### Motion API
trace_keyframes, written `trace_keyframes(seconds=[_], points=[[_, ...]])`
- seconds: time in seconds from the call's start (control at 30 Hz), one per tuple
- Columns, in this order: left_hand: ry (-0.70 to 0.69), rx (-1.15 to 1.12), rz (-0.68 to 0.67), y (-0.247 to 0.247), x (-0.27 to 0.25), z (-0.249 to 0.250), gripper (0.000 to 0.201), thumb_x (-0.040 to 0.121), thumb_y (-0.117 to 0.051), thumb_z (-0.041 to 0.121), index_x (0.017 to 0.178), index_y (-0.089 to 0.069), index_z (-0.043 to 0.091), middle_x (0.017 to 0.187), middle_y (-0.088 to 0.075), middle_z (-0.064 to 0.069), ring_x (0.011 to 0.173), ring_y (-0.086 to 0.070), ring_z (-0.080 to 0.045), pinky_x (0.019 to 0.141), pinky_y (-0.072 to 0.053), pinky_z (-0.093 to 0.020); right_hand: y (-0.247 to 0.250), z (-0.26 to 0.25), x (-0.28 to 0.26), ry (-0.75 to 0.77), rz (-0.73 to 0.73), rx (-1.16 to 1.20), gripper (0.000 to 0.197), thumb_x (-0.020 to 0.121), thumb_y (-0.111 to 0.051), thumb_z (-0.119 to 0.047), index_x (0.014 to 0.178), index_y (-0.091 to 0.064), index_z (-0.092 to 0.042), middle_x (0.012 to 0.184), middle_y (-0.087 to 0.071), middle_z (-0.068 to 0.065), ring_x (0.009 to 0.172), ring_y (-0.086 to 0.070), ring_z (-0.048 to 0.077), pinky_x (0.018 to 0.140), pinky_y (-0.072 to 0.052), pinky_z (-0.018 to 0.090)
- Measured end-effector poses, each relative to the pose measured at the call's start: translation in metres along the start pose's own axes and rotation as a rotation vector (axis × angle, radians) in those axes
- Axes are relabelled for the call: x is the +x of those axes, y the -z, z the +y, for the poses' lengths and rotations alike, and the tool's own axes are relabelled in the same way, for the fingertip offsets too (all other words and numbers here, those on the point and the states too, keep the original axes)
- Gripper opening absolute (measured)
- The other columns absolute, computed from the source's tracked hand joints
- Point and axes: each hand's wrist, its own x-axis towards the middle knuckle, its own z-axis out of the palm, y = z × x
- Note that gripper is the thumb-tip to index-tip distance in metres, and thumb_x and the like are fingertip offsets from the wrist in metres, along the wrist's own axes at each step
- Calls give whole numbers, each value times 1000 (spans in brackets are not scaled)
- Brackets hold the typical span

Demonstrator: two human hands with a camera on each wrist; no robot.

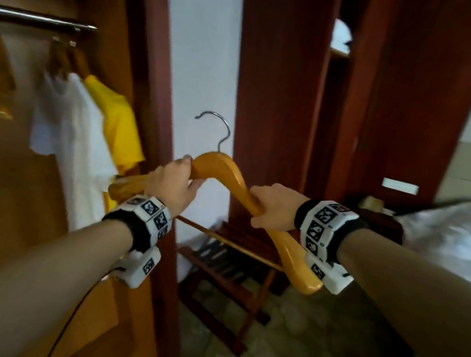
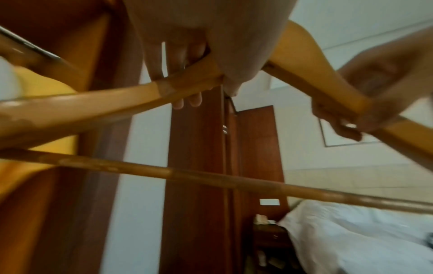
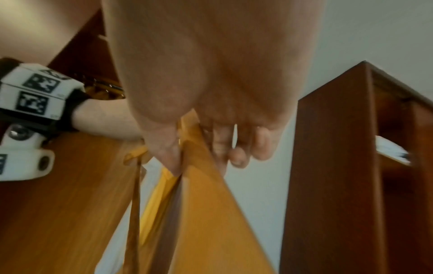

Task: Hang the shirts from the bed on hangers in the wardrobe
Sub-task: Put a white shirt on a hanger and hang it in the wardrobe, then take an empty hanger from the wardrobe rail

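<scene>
Both hands grasp one orange-brown wooden hanger with a metal hook (image 1: 225, 173), held in the air between the open wardrobe and the bed. The left hand (image 1: 172, 183) wraps the left shoulder near the neck; the right hand (image 1: 276, 207) wraps the right arm, fingers (image 3: 239, 153) curled over its edge. The hanger's left end is hidden behind the left wrist, and its thin lower crossbar (image 2: 211, 178) is partly covered by both wrists in the head view.

On the wardrobe's metal rail (image 1: 36, 20) hang two shirts, one white short-sleeved shirt (image 1: 71, 126) and one yellow short-sleeved shirt (image 1: 118, 124) just beside it, each on a wooden hanger. Further left the rail holds more wooden hangers, blurred and cut off by the frame edge; number unclear. Open rail shows between them and the shirts.

The white-sheeted bed (image 1: 460, 241) is cut off at right; no shirts can be made out on it. A dark wooden luggage rack (image 1: 231, 271) stands on the floor below the hanger.
</scene>
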Motion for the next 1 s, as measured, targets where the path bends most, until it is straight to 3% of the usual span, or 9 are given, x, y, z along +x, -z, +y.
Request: trace_keyframes(seconds=[0.1,0.23,0.43,0.5,0.57,0.7,0.8,0.93,1.0], points=[[-120,-77,-75,-35,-25,85,34,95,-54,43,108,-51,12,101,-68,-12,92,-65,-38,70,-47,-39,-13,58,-44,-172,87,71,26,89,-68,-30,105,-56,-14,88,-55,-2,81,-56,17,68,-43,28],[-290,-214,-201,-81,-64,211,27,95,-56,38,109,-52,15,92,-66,-4,83,-67,-29,69,-54,-39,-41,156,-123,-420,195,439,22,86,-71,-24,102,-56,-16,84,-64,1,73,-63,15,57,-44,22],[-513,-304,-372,-134,-131,395,18,95,-56,33,103,-50,19,84,-64,0,74,-66,-24,67,-55,-39,-78,300,-272,-692,187,631,26,84,-68,-20,107,-57,-15,79,-69,5,72,-66,19,74,-59,39],[-539,-373,-450,-151,-153,451,18,95,-55,34,101,-48,19,84,-63,0,75,-65,-24,65,-51,-36,-87,337,-320,-766,231,670,23,84,-70,-17,103,-57,-17,79,-66,5,70,-65,21,68,-59,38],[-552,-433,-538,-169,-176,503,17,96,-54,35,98,-46,21,81,-60,2,74,-63,-22,65,-48,-34,-95,369,-365,-842,276,681,13,85,-69,-13,89,-58,-19,78,-64,4,64,-61,17,59,-53,29],[-668,-485,-662,-206,-218,601,24,96,-52,38,109,-48,18,94,-65,-6,86,-66,-29,76,-55,-42,-113,429,-452,-1016,326,703,10,84,-69,-10,87,-60,-12,72,-64,4,56,-57,14,50,-49,23],[-801,-490,-716,-229,-243,672,29,96,-51,37,114,-48,15,103,-66,-10,96,-64,-33,78,-52,-40,-123,470,-510,-1131,347,716,9,85,-69,-11,90,-62,-9,67,-62,3,51,-55,11,44,-45,20],[-958,-530,-772,-259,-269,765,30,95,-52,35,118,-48,16,102,-67,-10,97,-65,-34,78,-50,-40,-129,529,-570,-1236,407,764,13,83,-74,-13,80,-64,-21,65,-63,-3,47,-57,4,44,-44,16],[-1016,-566,-785,-274,-276,803,26,95,-52,33,115,-47,17,100,-67,-9,94,-65,-33,76,-50,-40,-128,557,-590,-1256,414,813,11,82,-78,-18,80,-67,-23,68,-64,0,53,-59,11,49,-48,23]])
